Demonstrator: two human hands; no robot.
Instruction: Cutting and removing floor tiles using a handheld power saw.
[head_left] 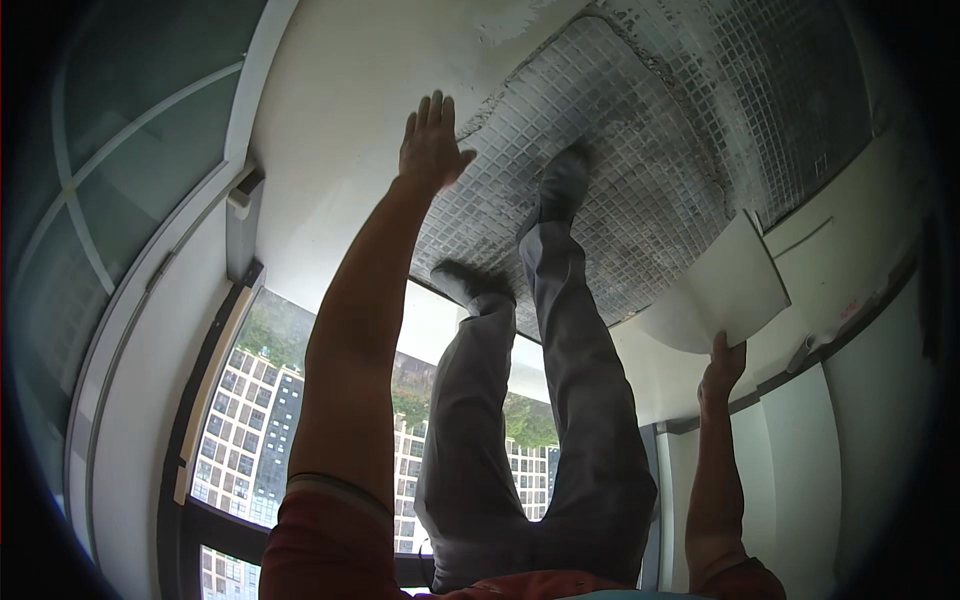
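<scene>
My left hand (432,145) reaches far out, fingers spread and flat, over a white surface (340,100) right at the edge of a grey mosaic-tiled floor (650,140); it holds nothing. My right hand (722,368) grips the lower edge of a flat white board (735,285), which sits tilted over the floor's right side. My legs in grey trousers (560,400) run up the middle, with dark shoes (563,180) planted on the tiles.
A big window (255,420) at lower left shows tall buildings and trees outside. A curved glass panel with pale frames (120,150) fills the far left. White wall panels and a dark rail (850,330) stand at the right.
</scene>
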